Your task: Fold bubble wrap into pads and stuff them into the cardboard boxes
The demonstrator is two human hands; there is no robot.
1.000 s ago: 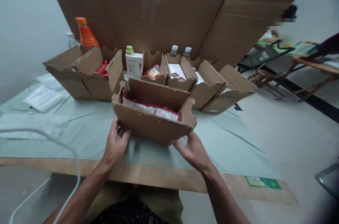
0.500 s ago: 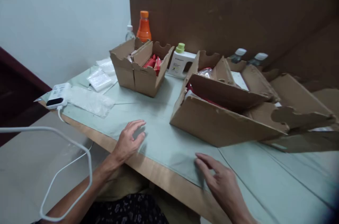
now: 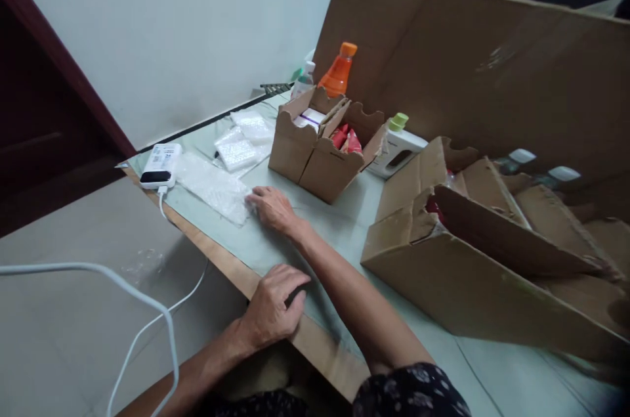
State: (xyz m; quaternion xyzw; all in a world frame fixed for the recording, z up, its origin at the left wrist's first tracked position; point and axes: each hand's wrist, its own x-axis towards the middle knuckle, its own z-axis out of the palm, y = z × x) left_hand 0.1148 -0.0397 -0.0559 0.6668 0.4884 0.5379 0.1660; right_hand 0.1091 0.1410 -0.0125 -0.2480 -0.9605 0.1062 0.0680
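My right hand [image 3: 273,208] reaches across to the left, its fingers bent together at the right end of a clear bubble wrap sheet [image 3: 211,186] that lies flat on the table. The fingertips appear to pinch the sheet's edge; their undersides are hidden. Nearer to me, my left hand [image 3: 276,302] rests by the table's front edge, holding nothing. Its thumb stands apart from the curved fingers. Behind the sheet lie several folded bubble wrap pieces [image 3: 239,149].
A white device [image 3: 161,166] with a cable sits at the left corner. Cardboard boxes stand at the middle [image 3: 308,157] and right [image 3: 467,285], holding red packets. An orange bottle [image 3: 337,75] and a white jug [image 3: 394,154] are behind. A cardboard panel [image 3: 443,56] backs the table.
My right hand has crossed from the right side over to the bubble wrap sheet. My left hand has drawn back towards the table edge. The view has turned left.
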